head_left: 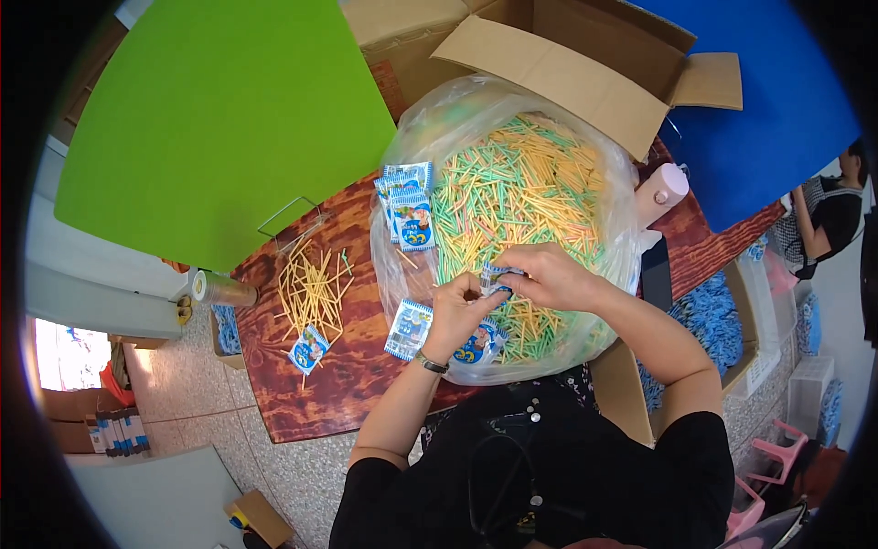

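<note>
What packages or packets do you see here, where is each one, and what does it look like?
Small blue-and-white printed packet: pinched between the left hand and right hand.
Stack of blue-and-white packets: on the clear plastic bag's left edge.
Single blue-and-white packet: on the dark wooden table, beside loose yellow sticks.
Brown cardboard box: open, behind the bag.

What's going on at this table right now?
A person sits at a dark red table with both hands over a big clear bag of green, yellow and orange sticks. The left hand and right hand pinch one small blue-and-white packet between them. More packets lie stacked on the bag's left edge, and loose yellow sticks lie on the table.
</note>
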Motion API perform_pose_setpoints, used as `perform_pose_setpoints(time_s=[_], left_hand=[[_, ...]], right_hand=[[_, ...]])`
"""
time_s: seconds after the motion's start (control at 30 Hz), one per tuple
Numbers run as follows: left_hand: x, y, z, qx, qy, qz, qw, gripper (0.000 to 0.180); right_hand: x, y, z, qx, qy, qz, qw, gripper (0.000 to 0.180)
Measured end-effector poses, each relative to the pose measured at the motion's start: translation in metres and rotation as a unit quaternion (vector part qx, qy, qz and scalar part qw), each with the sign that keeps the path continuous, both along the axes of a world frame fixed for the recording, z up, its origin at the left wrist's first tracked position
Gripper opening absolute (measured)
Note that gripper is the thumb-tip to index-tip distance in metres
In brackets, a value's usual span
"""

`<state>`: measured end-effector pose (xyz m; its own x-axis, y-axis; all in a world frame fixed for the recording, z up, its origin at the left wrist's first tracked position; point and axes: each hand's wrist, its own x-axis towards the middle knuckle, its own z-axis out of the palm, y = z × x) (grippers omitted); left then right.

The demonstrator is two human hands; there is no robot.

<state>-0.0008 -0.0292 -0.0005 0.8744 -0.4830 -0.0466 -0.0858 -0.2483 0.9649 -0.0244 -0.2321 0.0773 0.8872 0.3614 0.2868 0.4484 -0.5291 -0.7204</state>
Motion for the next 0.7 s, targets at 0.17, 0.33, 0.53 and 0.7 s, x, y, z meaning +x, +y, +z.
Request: perform_pose_setpoints(time_s=[0.17,0.33,0.53,0.7], left_hand=[[0.010,-0.003,0.004,-0.046,0.002,0.013,0.999,0.024],[0.012,-0.010,0.000,-0.053,-0.016,0.035,0.998,0.025],[0.013,0.004,-0.008,-0.051,0.001,0.048,0.998,0.024],[0.015,0.010,-0.015,-0.060,-0.003,0.042,0.997,0.023]], right_hand=[[0.044,-0.039,-0.010,0.117,0.138,-0.002,0.983,0.021],[0.145,-0.140,-0.078,-0.264,0.129,-0.281,0.914,0.030],[0.171,-0.122,-0.086,-0.348,0.300,-0.350,0.816,0.052],[0.171,-0.116,-0.081,-0.300,0.322,-0.361,0.822,0.053]])
